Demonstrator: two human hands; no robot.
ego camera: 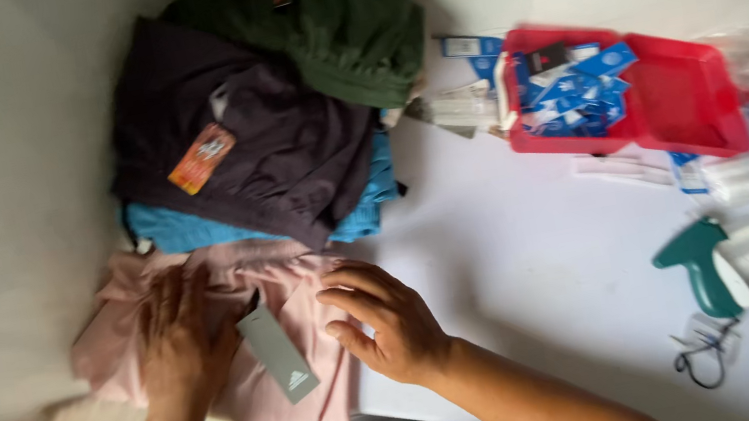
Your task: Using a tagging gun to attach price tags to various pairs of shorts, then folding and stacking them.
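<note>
A white table top (544, 253) filled the view, blurry from motion. At 7 o'clock lay a soft pink folded cloth garment (210, 319) with a grey card hang tag (278, 353) on it. The left hand (181, 336) lay flat on the pink garment, fingers spread, pressing down and gripping nothing. The right hand (385, 320), at 6 o'clock, rested at the garment's right edge, just beside the tag, fingers loosely curled and holding nothing.

Above the pink garment, toward 11 o'clock, sat a pile of folded clothes: a dark purple garment (263, 148) with an orange tag (202, 158), a blue one (196, 232) under it, and a dark green one (322, 16) at 12 o'clock. At 2 o'clock stood a red plastic tray (686, 102) with blue paper tags (578, 90) inside. At 4 o'clock lay a green and white plastic tagging gun (703, 267).
</note>
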